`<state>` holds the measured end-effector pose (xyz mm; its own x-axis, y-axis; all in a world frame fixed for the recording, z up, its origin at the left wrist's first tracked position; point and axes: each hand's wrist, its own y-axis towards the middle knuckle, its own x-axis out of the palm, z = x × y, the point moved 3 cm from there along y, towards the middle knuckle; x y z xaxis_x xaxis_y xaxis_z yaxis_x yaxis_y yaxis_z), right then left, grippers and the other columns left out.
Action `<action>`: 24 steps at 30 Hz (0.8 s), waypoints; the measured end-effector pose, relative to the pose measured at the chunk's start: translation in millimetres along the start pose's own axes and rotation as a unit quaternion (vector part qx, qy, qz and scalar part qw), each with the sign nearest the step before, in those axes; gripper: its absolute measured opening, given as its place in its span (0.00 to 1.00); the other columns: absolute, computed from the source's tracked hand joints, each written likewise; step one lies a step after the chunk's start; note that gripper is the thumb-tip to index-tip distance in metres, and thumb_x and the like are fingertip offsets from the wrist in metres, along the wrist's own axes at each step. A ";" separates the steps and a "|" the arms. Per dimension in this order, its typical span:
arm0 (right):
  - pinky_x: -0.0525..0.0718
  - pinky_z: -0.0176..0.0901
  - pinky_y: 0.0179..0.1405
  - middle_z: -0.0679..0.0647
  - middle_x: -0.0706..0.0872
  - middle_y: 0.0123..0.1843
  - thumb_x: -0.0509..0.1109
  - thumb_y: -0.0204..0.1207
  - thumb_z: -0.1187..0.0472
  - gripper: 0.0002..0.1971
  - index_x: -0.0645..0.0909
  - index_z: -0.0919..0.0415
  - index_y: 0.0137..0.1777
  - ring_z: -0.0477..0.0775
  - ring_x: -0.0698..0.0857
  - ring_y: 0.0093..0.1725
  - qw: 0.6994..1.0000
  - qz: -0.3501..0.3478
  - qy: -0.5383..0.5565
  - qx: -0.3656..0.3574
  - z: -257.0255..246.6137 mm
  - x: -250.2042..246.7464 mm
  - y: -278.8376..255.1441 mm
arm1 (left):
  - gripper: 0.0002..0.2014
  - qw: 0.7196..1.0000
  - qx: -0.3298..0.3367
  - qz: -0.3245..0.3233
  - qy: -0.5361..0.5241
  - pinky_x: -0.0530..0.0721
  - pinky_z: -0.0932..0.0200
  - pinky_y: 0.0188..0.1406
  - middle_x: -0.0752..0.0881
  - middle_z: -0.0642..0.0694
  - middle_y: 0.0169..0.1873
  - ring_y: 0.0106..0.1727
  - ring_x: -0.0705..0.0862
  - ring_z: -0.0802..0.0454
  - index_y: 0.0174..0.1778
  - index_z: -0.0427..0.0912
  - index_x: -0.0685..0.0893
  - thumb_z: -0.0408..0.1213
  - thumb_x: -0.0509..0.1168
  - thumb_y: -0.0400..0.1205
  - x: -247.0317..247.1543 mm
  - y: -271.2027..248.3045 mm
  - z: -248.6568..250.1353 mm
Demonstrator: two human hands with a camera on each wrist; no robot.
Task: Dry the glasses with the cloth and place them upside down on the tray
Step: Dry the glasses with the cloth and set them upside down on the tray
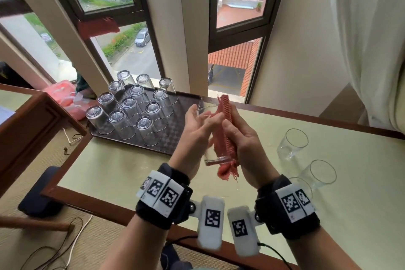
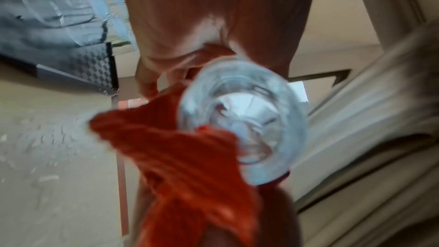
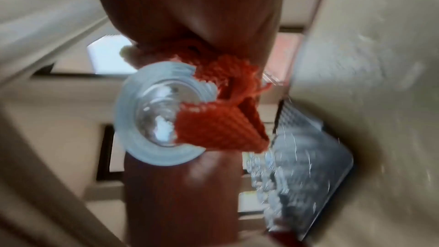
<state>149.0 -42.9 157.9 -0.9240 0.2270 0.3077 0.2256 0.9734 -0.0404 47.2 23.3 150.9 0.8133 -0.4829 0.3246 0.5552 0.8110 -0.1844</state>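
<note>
Both hands work close to the camera, above the desk [image 1: 131,166]. Left hand [image 1: 195,129] holds a glass [image 1: 213,158] with its base toward the person and its mouth pointing away; its fingers look mostly straight along the wall, and I cannot tell how much they curl. Right hand [image 1: 243,138] grips the red cloth [image 1: 223,136] and presses it along the side of this glass. From the wrist views, the cloth covers a part of the thick base, so I judge that the outside is being dried now.

Most of the work seems done. On the dark tray [image 1: 188,112], at the far left of the desk, about twelve glasses [image 1: 129,114] stand upside down in rows, close together. Some bare tray remains on its right side, enough for more.

Three upright glasses [image 1: 293,144] wait on the desk at the right, well apart from the tray. So what is left, in my judgement, is to finish this glass, turn it over onto the tray, and then do the same with these three.
</note>
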 end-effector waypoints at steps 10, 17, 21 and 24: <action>0.89 0.42 0.51 0.55 0.85 0.70 0.54 0.90 0.59 0.23 0.67 0.51 0.84 0.55 0.89 0.63 0.996 0.047 0.076 0.009 -2.7 -6.6 -0.8 | 0.44 0.999 -0.017 -0.029 -0.016 0.72 0.42 0.79 0.79 0.38 0.75 0.74 0.80 0.46 0.83 0.34 0.59 0.49 0.72 0.77 3.0 3.3 -0.5; 0.90 0.54 0.50 0.62 0.89 0.62 0.55 0.88 0.51 0.20 0.78 0.57 0.74 0.60 0.90 0.56 0.969 0.015 0.233 0.087 4.9 -4.8 -3.6 | 0.34 0.995 -0.026 -0.091 0.011 0.74 0.38 0.69 0.81 0.36 0.61 0.62 0.79 0.41 0.73 0.38 0.76 0.56 0.70 0.77 8.0 -0.3 2.2; 0.89 0.49 0.53 0.57 0.87 0.68 0.54 0.89 0.54 0.21 0.72 0.51 0.80 0.56 0.90 0.60 0.991 0.042 0.122 0.039 -0.7 -11.2 -0.5 | 0.29 0.998 -0.030 -0.061 -0.003 0.70 0.42 0.79 0.81 0.30 0.69 0.73 0.78 0.38 0.75 0.29 0.72 0.45 0.67 0.83 0.0 2.8 2.3; 0.88 0.40 0.53 0.51 0.85 0.70 0.55 0.90 0.60 0.24 0.65 0.47 0.84 0.49 0.89 0.62 0.999 0.043 0.016 -0.005 0.7 -8.4 2.6 | 0.35 0.998 -0.021 -0.054 -0.014 0.85 0.51 0.64 0.84 0.35 0.67 0.70 0.84 0.41 0.79 0.30 0.62 0.40 0.72 0.82 7.0 2.7 3.6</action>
<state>157.1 -42.2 154.5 -0.8908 0.3085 0.3335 0.3070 0.9499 -0.0586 53.8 23.3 156.0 0.7431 -0.5572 0.3706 0.6470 0.7396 -0.1852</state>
